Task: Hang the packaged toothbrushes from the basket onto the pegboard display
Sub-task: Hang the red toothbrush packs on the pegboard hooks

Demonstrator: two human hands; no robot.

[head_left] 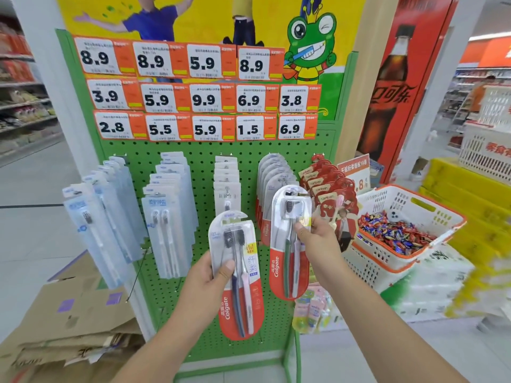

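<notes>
The left hand (206,275) is gripping one toothbrush pack (240,275) and the right hand (313,236) is pinching another pack (289,244), both before the green pegboard (204,172). Hanging packs (166,217) are crowding the hooks behind, while a white basket (453,217) at right is holding wrapped candies (392,233).

Flattened cardboard boxes (74,322) lower left, cola bottle poster (392,87) and candy-filled crate (398,230) right.

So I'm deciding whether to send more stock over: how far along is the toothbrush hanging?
Done: the green pegboard already carries five filled hooks in its upper row. In hand: the left hand holds one Colgate twin pack, and the right hand lifts another Colgate pack up by the matching Colgate row. Left: both packs are unhung; the lower board shows bare holes.
</notes>
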